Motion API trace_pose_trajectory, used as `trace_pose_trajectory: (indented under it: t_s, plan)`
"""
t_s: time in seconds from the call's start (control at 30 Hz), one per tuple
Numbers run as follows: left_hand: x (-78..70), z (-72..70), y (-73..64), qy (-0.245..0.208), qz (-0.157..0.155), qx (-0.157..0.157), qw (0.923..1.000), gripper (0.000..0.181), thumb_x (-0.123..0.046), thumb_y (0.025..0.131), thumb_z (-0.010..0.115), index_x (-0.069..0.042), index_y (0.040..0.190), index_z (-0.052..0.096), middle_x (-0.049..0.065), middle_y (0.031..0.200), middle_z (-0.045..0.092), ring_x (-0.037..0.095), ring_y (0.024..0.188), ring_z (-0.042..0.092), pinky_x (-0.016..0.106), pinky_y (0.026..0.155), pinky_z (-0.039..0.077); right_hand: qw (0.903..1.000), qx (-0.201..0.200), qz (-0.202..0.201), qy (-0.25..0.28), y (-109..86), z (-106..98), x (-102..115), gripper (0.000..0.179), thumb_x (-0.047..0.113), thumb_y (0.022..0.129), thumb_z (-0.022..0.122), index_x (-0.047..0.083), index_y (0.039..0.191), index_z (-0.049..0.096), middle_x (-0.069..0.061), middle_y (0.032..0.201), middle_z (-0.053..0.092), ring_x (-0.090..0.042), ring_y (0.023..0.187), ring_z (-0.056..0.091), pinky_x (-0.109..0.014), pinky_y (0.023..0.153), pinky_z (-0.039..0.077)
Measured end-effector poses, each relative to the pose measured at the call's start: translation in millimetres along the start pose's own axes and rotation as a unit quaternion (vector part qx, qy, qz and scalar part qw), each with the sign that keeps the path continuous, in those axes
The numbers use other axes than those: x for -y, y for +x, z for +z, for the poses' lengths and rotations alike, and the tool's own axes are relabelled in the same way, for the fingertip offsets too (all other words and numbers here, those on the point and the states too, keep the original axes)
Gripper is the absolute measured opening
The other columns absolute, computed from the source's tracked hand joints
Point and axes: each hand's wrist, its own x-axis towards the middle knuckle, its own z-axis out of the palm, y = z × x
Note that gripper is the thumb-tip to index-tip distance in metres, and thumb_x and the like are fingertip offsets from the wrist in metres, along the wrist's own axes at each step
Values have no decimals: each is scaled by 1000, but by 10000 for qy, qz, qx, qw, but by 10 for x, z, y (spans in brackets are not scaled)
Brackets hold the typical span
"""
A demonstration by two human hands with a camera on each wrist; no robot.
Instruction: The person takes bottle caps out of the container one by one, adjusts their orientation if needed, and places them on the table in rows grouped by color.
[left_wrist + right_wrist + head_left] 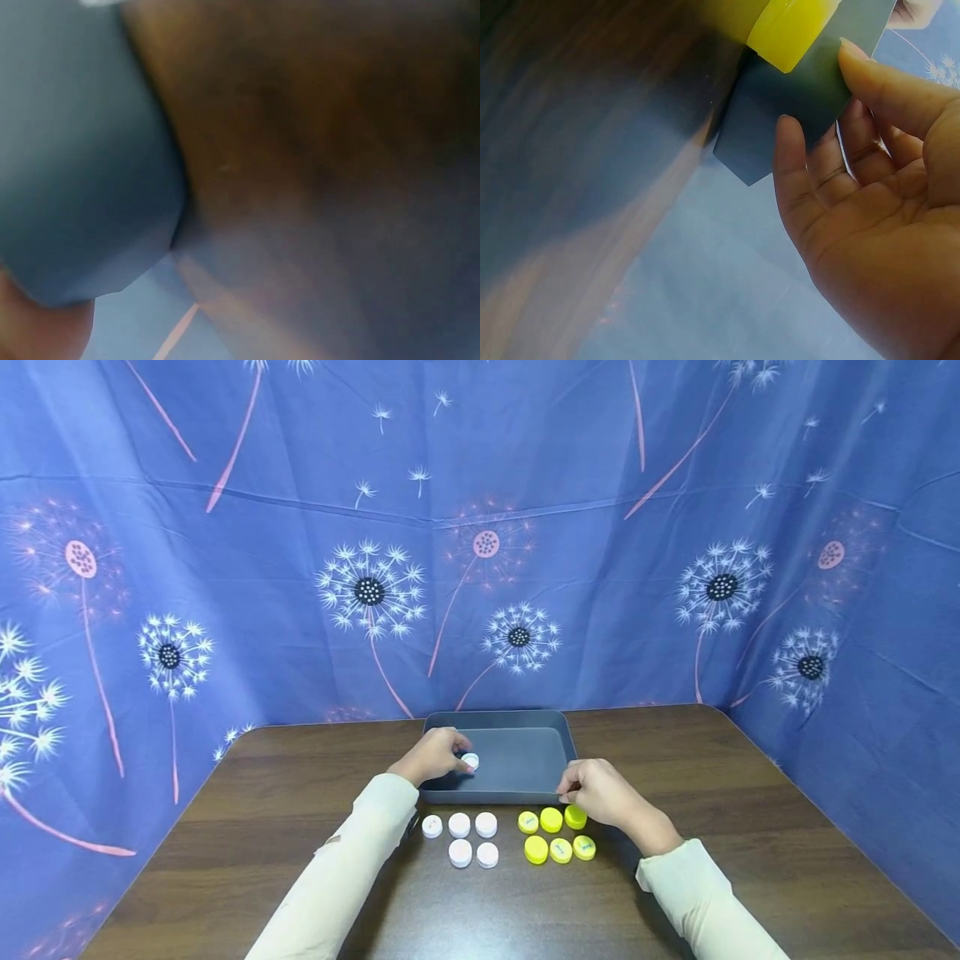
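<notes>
My left hand [437, 755] reaches over the left side of a dark grey tray [525, 756] and pinches a white bottle cap [470, 761] between thumb and fingers. At the tray's front right corner, my right hand [600, 789] holds the rim, its thumb against the wall in the right wrist view. Just in front of that hand lie several yellow bottle caps [551, 820] in two rows. One yellow cap [791, 34] shows close to the tray in the right wrist view. Several white bottle caps [460, 825] are set out in front of the tray's left half.
A brown wooden table [292, 827] bears the tray and caps. Behind it hangs a blue curtain [615, 610] with dandelion prints, also along both sides. The left wrist view is blurred, with the tray wall [90, 187] and tabletop in it.
</notes>
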Motion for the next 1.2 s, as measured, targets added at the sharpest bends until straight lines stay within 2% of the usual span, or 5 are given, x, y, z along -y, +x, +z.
trace_pose_trajectory:
  t_s: [0.2,0.43,0.73,0.93,1.2]
  plan:
    - [23,67,9,200,60,-37,9998,30,-20,79,85,-8,105,76,-1,93,67,14,88,60,33,84,53,10000,-11,77,12,-2,17,-3,17,-4,82,75,12,77,77,9,79,65,-10,78,62,-27,68,53]
    - [-4,64,-12,230,45,-56,9997,26,-21,80,84,-10,101,75,-2,90,65,12,85,58,33,82,51,10000,11,87,26,-3,19,-1,17,-5,82,74,12,77,76,8,80,66,-9,77,62,-26,68,53]
    - [-12,71,-15,229,22,-48,9997,25,-17,80,84,-7,101,73,-2,88,65,12,82,58,32,80,52,9996,-1,286,3,2,20,14,18,-5,82,75,12,77,77,9,79,65,-9,79,63,-29,72,55]
    - [-14,57,-29,234,92,-54,9997,24,-14,81,82,-6,102,73,0,88,65,13,82,57,32,79,52,9997,-2,235,-10,-3,24,6,18,-5,82,74,12,77,76,10,79,65,-9,79,63,-28,71,54]
    - [24,32,-85,169,380,-318,9986,30,-6,83,77,-1,113,72,3,93,65,13,81,57,30,75,52,9991,41,429,1,-8,24,27,19,-5,83,73,12,77,76,9,79,64,-8,79,62,-27,70,54]
